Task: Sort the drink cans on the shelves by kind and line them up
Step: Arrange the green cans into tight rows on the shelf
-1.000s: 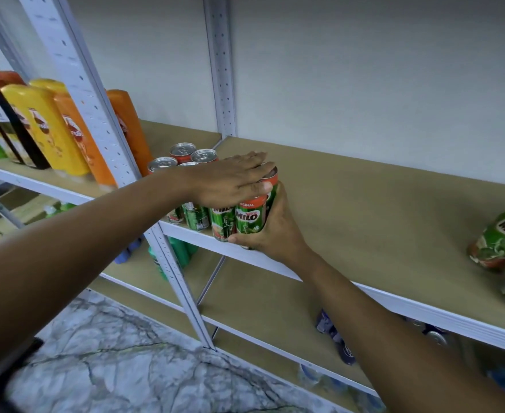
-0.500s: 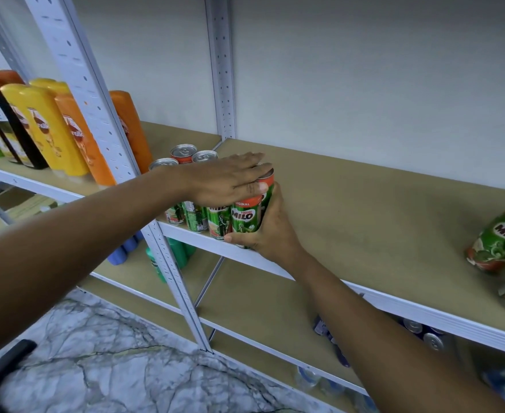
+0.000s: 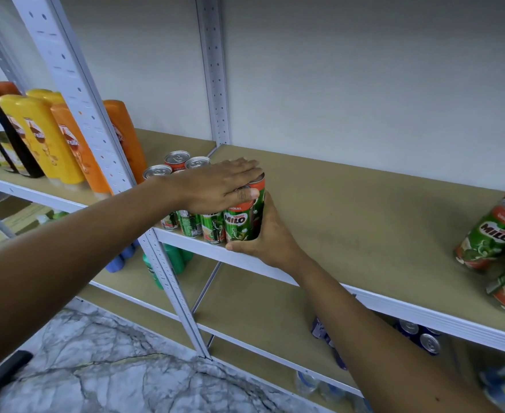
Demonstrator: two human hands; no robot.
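Fingers [image 3: 239, 169] of our left hand [image 3: 215, 186] lie straight and flat across the tops of the Milo cans [image 3: 215, 222], pressing down on them rather than gripping. Our right hand [image 3: 263, 234] comes in from below and to the right; its thumb lies along the shelf's front edge under the end can [image 3: 239, 219] and its palm cups that can's right side, so it holds the can. How the other fingers of that hand lie we cannot tell, since the can hides them.

From the head camera we see the cluster of green and red cans standing upright at the front left corner of the middle shelf [image 3: 349, 204], touching one another just beside the white upright post [image 3: 90, 120]. Three silver can tops [image 3: 176, 163] show behind our left wrist, further back in the same cluster.

Far to the right on the same shelf, well apart from the cluster, more Milo cans [image 3: 495, 231] appear tilted at the picture's edge.

Beyond the post, on the neighbouring shelf to the left, stand yellow and orange bottles [image 3: 51, 138], with a dark bottle [image 3: 7, 135] beside them. On the lower shelf we see green bottles [image 3: 170, 263] near the post and blue cans [image 3: 421, 338] to the right. Below lies a grey marbled floor [image 3: 111, 368].
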